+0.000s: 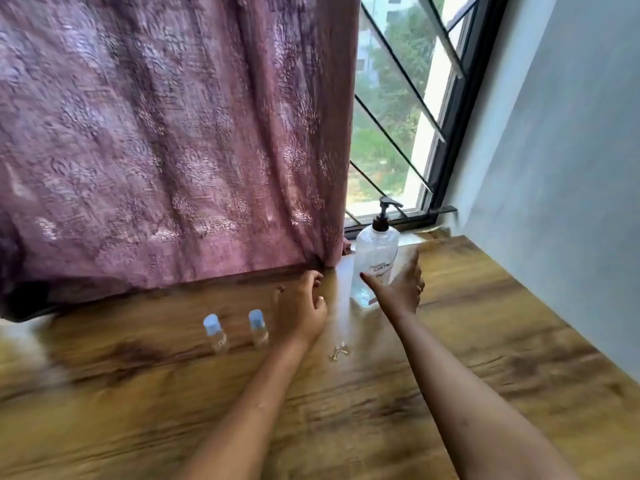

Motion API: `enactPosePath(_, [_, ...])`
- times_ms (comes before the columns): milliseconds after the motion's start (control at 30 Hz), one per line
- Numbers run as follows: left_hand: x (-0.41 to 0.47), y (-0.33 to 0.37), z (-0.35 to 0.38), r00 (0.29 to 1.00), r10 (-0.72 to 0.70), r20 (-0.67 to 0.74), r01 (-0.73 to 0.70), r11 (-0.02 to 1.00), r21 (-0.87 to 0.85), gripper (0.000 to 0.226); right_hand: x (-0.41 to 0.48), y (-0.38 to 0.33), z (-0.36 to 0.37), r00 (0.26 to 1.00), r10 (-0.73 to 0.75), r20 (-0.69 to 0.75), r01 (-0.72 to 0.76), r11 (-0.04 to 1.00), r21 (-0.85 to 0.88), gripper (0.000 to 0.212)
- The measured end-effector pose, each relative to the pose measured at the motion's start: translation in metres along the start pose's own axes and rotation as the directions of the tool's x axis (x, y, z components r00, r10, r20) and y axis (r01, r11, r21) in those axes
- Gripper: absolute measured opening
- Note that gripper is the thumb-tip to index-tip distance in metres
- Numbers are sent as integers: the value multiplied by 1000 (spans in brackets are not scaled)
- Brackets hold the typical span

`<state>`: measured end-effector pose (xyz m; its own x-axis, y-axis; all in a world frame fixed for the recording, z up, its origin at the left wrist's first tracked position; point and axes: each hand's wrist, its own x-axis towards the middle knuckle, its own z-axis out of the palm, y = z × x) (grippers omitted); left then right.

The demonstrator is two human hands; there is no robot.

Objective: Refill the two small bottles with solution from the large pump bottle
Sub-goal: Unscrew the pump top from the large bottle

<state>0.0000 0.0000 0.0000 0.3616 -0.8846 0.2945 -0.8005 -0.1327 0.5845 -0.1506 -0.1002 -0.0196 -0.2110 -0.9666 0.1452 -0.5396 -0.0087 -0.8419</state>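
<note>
A large clear pump bottle [375,251] with a black pump head stands at the back of the wooden table [485,341], near the window. My right hand [398,282] is spread open just in front of its lower right side, thumb to the left; contact is unclear. Two small clear bottles with pale blue caps stand upright side by side, one at the left [215,332] and one at the right [258,327]. My left hand [303,306] hovers just right of them with loosely curled fingers, holding nothing.
A purple curtain [173,150] hangs down to the table's back edge at left. A barred window [398,116] is behind the pump bottle and a pale wall [571,168] borders the right. A small clear spill [339,351] lies on the table between my arms.
</note>
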Motion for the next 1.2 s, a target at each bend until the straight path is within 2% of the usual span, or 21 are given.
enactPosePath(133, [16,4,23,992,38,119,-32,998,-57,55,24,11,11,986,-7,169,-14,992,122,131])
enactPosePath(233, [23,-5,48,980,57,191,-35,993,-116,65,36,25,26,967,-55,250,4,980,201,123])
enactPosePath(400, [19,-23,77,974,102,203,-53,971,-234,84,23,33,35,976,-128,176,81,965,251,96])
enactPosePath(533, [9,-33,94,950,170,260,-90,952,-293,113,-17,35,35,967,-194,168,158,965,207,104])
enactPosePath(633, [-8,-40,96,976,158,152,-92,924,-370,113,-45,39,32,957,-238,166,213,965,154,113])
enactPosePath(733, [-34,-46,95,985,173,28,-138,863,-485,103,-70,45,26,944,-272,187,242,956,168,122])
enactPosePath(800, [-45,-49,93,985,169,-44,-168,848,-503,93,-80,47,22,926,-321,197,286,940,187,119])
enactPosePath(900, [-57,-55,84,981,169,-99,-195,841,-504,83,-91,46,19,880,-404,251,334,901,278,103])
enactPosePath(1100, [-94,-57,62,964,193,-185,-260,834,-486,78,-118,50,6,796,-501,340,317,823,471,52])
enactPosePath(1200, [-117,-55,52,953,220,-209,-293,846,-445,80,-140,52,-3,788,-531,312,348,802,485,48])
